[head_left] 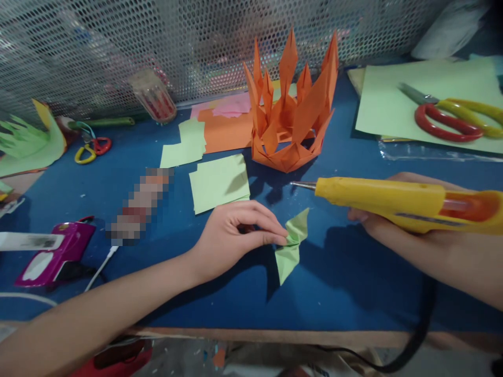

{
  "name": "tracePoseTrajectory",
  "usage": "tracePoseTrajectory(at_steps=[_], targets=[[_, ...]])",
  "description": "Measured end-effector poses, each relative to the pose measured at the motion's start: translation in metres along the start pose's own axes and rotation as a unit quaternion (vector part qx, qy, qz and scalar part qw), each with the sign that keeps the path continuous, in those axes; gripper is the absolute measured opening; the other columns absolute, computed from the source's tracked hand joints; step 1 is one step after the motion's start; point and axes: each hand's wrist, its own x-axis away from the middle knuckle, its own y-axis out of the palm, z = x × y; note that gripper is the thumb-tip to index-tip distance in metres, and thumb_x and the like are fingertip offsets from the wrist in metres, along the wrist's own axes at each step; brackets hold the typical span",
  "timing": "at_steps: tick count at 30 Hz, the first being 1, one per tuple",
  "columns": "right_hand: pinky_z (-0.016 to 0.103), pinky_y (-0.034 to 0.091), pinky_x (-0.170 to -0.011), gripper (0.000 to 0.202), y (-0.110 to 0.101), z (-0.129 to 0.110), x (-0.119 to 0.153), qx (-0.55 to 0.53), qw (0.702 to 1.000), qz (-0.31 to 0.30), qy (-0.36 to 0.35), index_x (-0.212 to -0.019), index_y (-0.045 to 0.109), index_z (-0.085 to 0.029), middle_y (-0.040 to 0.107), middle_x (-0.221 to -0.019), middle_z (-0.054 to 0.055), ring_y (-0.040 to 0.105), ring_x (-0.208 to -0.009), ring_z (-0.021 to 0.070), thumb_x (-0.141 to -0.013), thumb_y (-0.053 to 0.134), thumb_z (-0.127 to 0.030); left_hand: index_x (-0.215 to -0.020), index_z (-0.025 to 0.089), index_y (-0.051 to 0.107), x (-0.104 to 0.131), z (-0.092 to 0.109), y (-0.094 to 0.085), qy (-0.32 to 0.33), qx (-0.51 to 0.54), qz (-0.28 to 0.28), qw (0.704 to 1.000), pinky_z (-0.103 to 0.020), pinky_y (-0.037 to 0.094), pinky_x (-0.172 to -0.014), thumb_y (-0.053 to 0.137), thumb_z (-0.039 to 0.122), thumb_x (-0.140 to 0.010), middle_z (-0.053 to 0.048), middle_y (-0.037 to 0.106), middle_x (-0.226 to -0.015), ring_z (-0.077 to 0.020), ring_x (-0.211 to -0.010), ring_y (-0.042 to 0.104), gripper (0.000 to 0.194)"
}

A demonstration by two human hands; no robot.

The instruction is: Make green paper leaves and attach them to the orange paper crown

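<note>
Between the thumb and fingertips of my left hand (241,241) is a small folded piece of light green paper (291,246), pinched at its middle so its two pointed ends spread apart. My right hand (408,235) is wrapped round a yellow hot glue gun (381,201), its metal nozzle pointing left, above and to the right of the folded paper. Nozzle and paper are apart. Behind my hands stands an orange folded-paper crown (291,152) with tall points. A stack of green paper squares (220,180) lies just beyond my left hand.
Large scissors (448,118) rest on green sheets (381,99) at the right. Small scissors (92,149), a clear jar (153,97) and a purple packet (74,246) sit at the left. A perforated metal screen (212,47) closes off the back. The glue gun's cord (420,314) hangs over the table's front edge.
</note>
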Motion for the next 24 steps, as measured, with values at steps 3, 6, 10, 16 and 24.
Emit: tracePoseTrajectory(at_steps=[3,6,10,16,24], targets=[[0.028,0.054,-0.054,0.014,-0.0004,0.0004,-0.0002,0.005,1.000,-0.009,-0.004,-0.082,0.065,-0.028,0.072,-0.076,-0.002,0.070,-0.065,0.0186,-0.077,0.064,-0.041,-0.073,0.023,0.082,-0.0011,-0.0034,-0.0010,-0.012,-0.033,0.021,0.999,-0.019,0.053,-0.056,0.084,0.022,-0.072,-0.003,0.075,-0.082,-0.0122,-0.068,0.066,0.003],[0.028,0.054,-0.053,0.013,-0.0010,0.0001,-0.0012,0.001,1.000,-0.011,-0.012,-0.082,0.065,-0.028,0.072,-0.076,-0.001,0.070,-0.064,0.0185,-0.078,0.064,-0.041,-0.081,0.023,0.082,-0.0018,-0.0055,-0.0016,-0.042,-0.008,0.020,0.999,-0.020,0.057,-0.058,0.085,0.025,-0.071,-0.003,0.076,-0.087,-0.0123,-0.067,0.068,0.010],[0.026,0.053,-0.050,0.012,-0.0018,-0.0009,-0.0015,0.002,1.000,-0.009,-0.015,-0.080,0.063,-0.028,0.070,-0.071,-0.003,0.068,-0.059,0.0166,-0.077,0.065,-0.039,-0.082,0.020,0.081,-0.0028,-0.0053,-0.0017,-0.058,-0.017,0.026,0.998,-0.020,0.059,-0.069,0.086,0.024,-0.070,-0.003,0.077,-0.085,-0.0142,-0.077,0.071,0.013],[0.026,0.053,-0.050,0.012,-0.0042,0.0019,0.0000,0.009,0.999,-0.037,-0.023,-0.085,0.064,-0.030,0.072,-0.074,-0.004,0.070,-0.062,0.0172,-0.078,0.066,-0.039,-0.081,0.018,0.079,-0.0042,-0.0070,-0.0025,-0.077,0.016,0.033,0.996,-0.025,0.062,-0.075,0.086,0.024,-0.069,-0.004,0.078,-0.083,-0.0170,-0.078,0.073,0.015],[0.026,0.048,-0.043,0.008,-0.0056,-0.0038,-0.0004,-0.034,0.998,-0.050,-0.004,-0.078,0.064,-0.029,0.071,-0.066,-0.005,0.065,-0.050,0.0163,-0.074,0.065,-0.035,-0.066,0.017,0.076,-0.0056,-0.0063,-0.0011,-0.050,0.065,0.058,0.995,-0.022,0.061,-0.069,0.083,0.013,-0.068,-0.002,0.074,-0.076,-0.0130,-0.070,0.071,0.008]])
